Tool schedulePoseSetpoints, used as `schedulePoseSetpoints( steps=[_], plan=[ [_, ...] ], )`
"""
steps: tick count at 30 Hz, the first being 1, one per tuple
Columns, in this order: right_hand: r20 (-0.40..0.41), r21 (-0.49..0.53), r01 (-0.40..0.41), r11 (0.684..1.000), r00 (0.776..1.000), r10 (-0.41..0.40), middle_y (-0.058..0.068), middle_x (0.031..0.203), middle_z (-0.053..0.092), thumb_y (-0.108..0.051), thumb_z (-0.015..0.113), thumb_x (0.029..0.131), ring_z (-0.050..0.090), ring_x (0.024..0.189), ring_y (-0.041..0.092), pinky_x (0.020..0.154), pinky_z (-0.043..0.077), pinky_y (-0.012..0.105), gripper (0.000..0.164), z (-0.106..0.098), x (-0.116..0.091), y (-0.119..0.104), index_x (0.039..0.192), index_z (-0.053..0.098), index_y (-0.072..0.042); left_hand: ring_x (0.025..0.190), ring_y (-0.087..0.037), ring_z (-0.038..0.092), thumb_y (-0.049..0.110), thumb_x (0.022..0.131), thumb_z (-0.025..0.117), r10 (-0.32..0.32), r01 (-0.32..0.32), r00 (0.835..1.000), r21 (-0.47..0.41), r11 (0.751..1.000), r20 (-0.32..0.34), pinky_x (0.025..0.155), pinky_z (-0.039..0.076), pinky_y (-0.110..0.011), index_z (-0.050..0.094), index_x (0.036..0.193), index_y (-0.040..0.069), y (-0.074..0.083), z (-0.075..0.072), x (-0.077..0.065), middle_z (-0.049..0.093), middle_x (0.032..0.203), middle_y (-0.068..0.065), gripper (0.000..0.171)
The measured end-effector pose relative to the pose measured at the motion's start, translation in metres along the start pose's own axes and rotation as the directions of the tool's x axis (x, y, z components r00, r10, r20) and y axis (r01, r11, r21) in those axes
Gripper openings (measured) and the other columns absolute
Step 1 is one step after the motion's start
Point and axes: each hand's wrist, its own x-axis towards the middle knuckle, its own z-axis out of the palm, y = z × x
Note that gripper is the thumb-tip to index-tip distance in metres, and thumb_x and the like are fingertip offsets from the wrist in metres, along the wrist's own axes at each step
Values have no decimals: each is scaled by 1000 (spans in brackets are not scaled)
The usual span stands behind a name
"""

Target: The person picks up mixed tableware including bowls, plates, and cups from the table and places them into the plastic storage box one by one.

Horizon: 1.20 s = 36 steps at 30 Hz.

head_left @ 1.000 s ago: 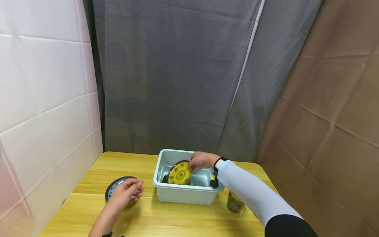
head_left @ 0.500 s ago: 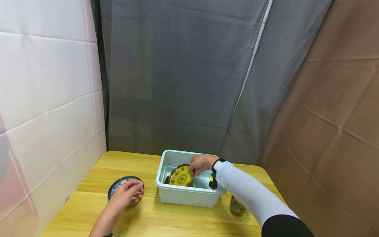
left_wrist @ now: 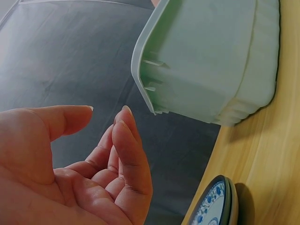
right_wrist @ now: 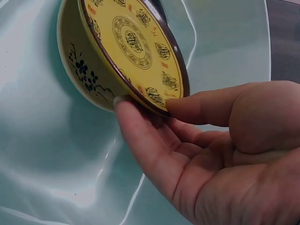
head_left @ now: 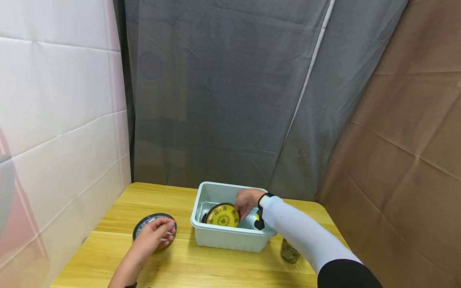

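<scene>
My right hand (head_left: 246,203) reaches into a pale blue-green plastic bin (head_left: 230,239) and pinches the rim of a yellow plate (head_left: 223,216) between thumb and fingers. The plate has a dark brown rim and black and red motifs; it lies tilted. Just behind it in the right wrist view is a bowl (right_wrist: 84,77) with dark blue flowers on its side. My left hand (head_left: 153,236) hovers with loosely bent fingers, holding nothing. Beneath it on the table is a blue-and-white patterned plate (head_left: 139,229), partly hidden by the hand; the left wrist view shows its stacked edges (left_wrist: 229,199).
A dark see-through glass (head_left: 289,252) stands right of the bin, partly hidden by my right sleeve. The wooden table (head_left: 201,270) is backed by a grey curtain (head_left: 223,96), with a white cloth at left and a brown one at right.
My right hand has lowered the yellow plate further into the bin, and the plate lies flatter. The head view has shifted slightly. My left hand stays above the patterned plate.
</scene>
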Motion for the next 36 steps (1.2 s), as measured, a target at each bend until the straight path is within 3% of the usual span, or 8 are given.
schedulePoseSetpoints(
  steps=[11, 23, 36],
  plan=[
    [-24, -34, -77, 996, 997, 77, 29, 106, 77, 9, 63, 103, 80, 92, 33, 93, 65, 41, 16, 5, 6, 9, 113, 71, 18, 94, -26, 71, 24, 114, 63, -28, 28, 999, -9, 1000, -14, 80, 63, -36, 70, 130, 2, -6, -1, 4, 72, 111, -13, 28],
    [-93, -60, -110, 992, 990, 104, 26, 91, 78, 11, 65, 102, 81, 86, 33, 87, 67, 41, 10, 16, 16, 19, 100, 73, 16, 93, -26, 71, 25, 114, 65, -24, 23, 1000, -22, 999, -16, 77, 62, -35, 70, 128, 3, -8, -1, 4, 72, 109, -12, 27],
    [-35, -22, -79, 997, 996, 78, 31, 111, 76, 7, 63, 105, 77, 112, 42, 104, 61, 47, 19, 20, 8, 18, 115, 71, 21, 93, -24, 69, 28, 113, 67, -18, 18, 999, -8, 1000, -29, 77, 61, -33, 70, 128, 2, -11, -1, 0, 72, 109, -11, 30]
  ],
)
